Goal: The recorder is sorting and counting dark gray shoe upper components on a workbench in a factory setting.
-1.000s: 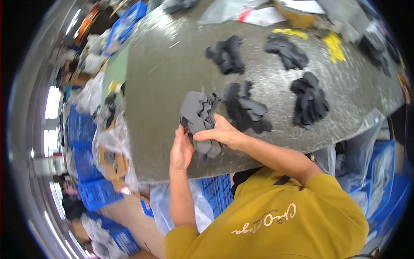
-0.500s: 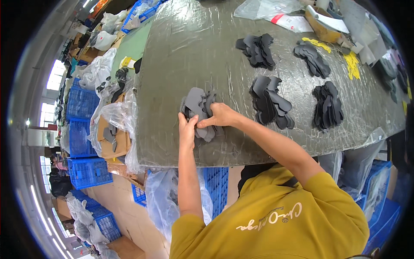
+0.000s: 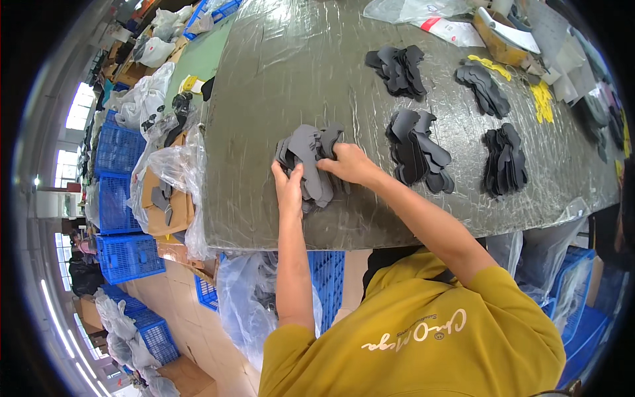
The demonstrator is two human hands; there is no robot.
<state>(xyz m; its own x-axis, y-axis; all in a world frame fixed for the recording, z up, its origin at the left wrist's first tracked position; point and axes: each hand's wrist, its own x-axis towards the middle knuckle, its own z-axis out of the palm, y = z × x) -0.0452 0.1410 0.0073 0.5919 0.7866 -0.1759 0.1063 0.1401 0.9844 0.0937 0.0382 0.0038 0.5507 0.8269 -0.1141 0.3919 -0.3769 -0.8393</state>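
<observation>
A loose pile of dark grey, curvy-edged flat pieces [image 3: 305,149] lies near the front left of the table, between my two hands. My left hand [image 3: 288,185] grips the pile's left side, its thumb on top and its fingers partly hidden by the pieces. From the right, my right hand [image 3: 350,164] closes on the pieces at that side, thumb toward the middle. Further right lie several similar heaps: one pile [image 3: 419,151] close to my right forearm, another pile [image 3: 397,71] beyond it, and two more piles [image 3: 505,161] [image 3: 483,87] at the right.
Plastic film covers the dark table [image 3: 264,86]. Yellow gloves [image 3: 542,100], a tan container [image 3: 499,40] and clear plastic bags [image 3: 417,10] occupy the far right. Blue crates [image 3: 121,198] and an open cardboard box [image 3: 169,205] stand at the left. A plastic-lined crate [image 3: 241,298] is below the front edge.
My right hand has moved slightly right and lower, apart from my left thumb. The pieces at the pile's right have spread and shifted. My left hand still grips the left side.
</observation>
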